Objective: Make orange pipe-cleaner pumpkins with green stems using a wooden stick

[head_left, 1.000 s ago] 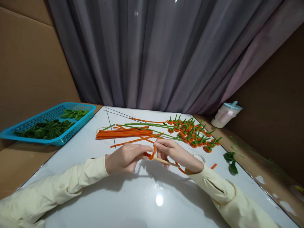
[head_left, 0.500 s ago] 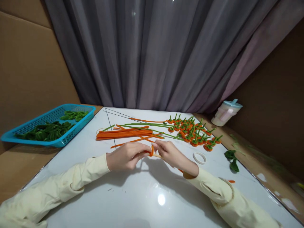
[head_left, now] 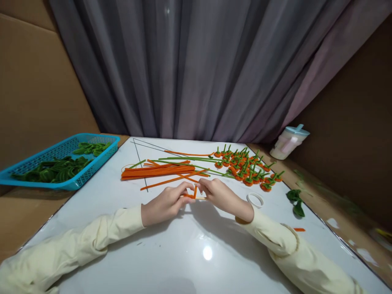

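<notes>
We list one orange strip [head_left: 195,192] between left grip [head_left: 167,205] and right grip [head_left: 223,197], end upright above a pale stick [head_left: 201,199] running grip to grip. Left: pinching the strip low, nearer the bend; right: at its upper end, whether pinching we cannot tell.

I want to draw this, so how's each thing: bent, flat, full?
Strip: bent
Left hand: pinching strip
Right hand: curled, grip unclear
Stick: partly hidden
Bundle: straight, lying down
Orange-green pieces: upright
Ring: flat
Leaves: lying loose
Basket: part filled
Cup: lidded
</notes>
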A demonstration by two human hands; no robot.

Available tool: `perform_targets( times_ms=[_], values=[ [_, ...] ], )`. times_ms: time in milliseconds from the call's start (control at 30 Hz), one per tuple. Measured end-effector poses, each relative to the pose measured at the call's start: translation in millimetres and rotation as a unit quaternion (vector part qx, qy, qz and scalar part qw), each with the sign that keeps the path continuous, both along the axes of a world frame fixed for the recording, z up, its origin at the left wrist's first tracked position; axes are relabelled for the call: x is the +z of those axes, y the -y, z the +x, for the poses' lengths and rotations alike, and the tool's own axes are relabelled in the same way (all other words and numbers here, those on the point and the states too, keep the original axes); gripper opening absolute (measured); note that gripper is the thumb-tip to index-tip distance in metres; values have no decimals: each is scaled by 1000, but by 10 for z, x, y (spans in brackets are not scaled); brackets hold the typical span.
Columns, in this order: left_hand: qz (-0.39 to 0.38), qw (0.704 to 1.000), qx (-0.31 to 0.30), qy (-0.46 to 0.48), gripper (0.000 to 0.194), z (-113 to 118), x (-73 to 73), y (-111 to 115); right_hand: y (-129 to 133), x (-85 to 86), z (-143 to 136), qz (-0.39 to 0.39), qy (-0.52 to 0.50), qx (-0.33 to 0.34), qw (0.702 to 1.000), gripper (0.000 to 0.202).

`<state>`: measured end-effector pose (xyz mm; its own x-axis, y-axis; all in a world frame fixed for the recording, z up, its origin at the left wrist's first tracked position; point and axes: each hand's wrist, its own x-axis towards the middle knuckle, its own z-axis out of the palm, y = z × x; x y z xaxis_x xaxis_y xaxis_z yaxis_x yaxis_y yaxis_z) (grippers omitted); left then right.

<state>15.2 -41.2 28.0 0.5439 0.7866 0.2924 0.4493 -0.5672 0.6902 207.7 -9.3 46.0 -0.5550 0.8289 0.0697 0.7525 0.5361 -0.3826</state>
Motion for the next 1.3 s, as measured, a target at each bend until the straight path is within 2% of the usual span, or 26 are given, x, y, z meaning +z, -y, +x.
perform_targets(
  times_ms=[100,167,300,367,467,567,667,800,867,933,1133,1300],
  values=[
    [117,993,-32,5,16,-17,-102,21,-35,78,54,-30,-3,47,998,25],
    [158,985,-51,39,16,-22,-113,47,-47,137,81,-94,-38,91,991,27],
    [139,981,-54,125,20,-12,-30,112,-31,201,80,-249,-121,142,950,32],
    [147,977,-61,143,26,-8,15,133,-6,183,54,-290,-141,146,935,36],
    [202,969,-63,126,32,-21,36,111,49,99,-12,-321,-178,122,922,36],
    [238,964,-1,117,30,-57,-1,15,126,1,-101,-323,-215,78,918,36],
    [242,960,88,110,21,-95,-57,-106,225,-52,-181,-280,-193,24,940,38],
    [253,957,131,53,21,-106,-112,-192,376,-36,-218,-95,-50,5,994,29],
    [260,958,122,20,22,-96,-136,-193,440,-8,-218,-38,29,19,999,24],
    [265,958,106,-19,21,-87,-166,-177,482,23,-220,-26,71,45,996,22],
    [327,933,79,-129,27,-107,-259,-138,408,146,-170,-28,68,82,994,18],
    [332,938,-4,-101,23,-87,-190,-98,159,261,34,39,59,61,996,22]
  ],
)
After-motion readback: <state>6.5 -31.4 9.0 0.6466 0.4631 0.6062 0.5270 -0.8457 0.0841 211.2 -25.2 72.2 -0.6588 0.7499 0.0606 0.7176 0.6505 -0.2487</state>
